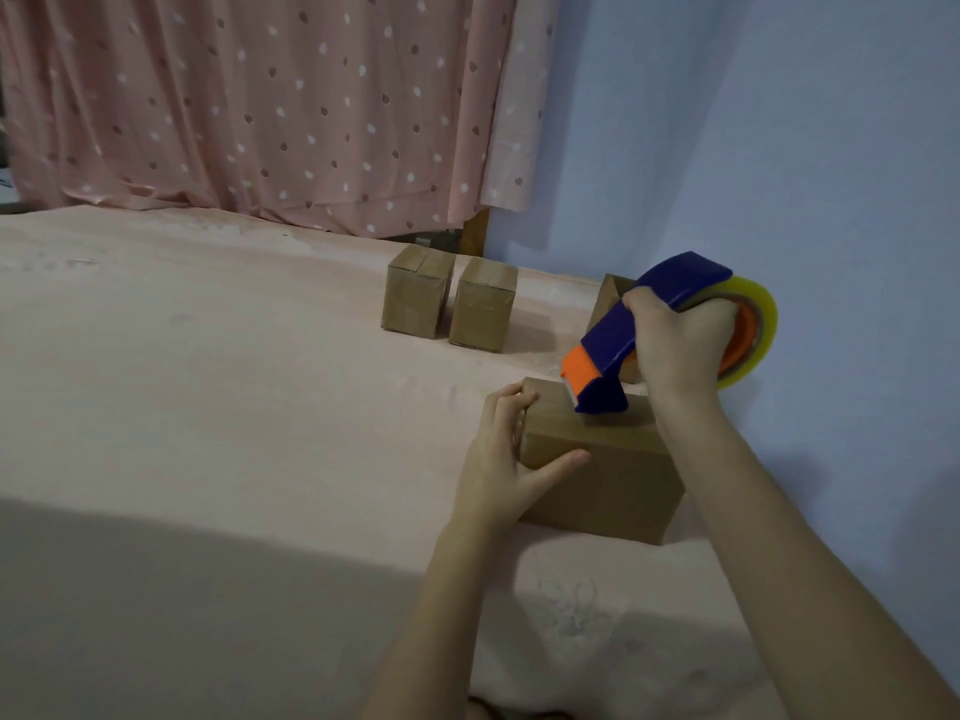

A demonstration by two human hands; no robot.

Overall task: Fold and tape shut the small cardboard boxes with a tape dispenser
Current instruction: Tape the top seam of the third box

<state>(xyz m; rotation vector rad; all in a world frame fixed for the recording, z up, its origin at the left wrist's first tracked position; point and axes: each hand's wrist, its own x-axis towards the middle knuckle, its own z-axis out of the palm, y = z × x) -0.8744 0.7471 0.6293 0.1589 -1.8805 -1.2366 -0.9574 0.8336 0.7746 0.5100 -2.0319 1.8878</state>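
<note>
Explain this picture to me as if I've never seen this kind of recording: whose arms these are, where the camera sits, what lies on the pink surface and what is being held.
There is no machine here. One wide camera is worn on a person's head and looks down at their own bare arms. The left hand steadies a closed cardboard box on a pink cloth-covered surface, with the thumb on its near face and the fingers on its left side. The right hand has its grip on a blue and orange tape dispenser carrying a roll of clear tape, its front end pressed on the box top. Further back stand two more closed boxes side by side. Another box shows partly behind the dispenser. Behind hangs a dotted pink curtain, beside a blue wall.
</note>
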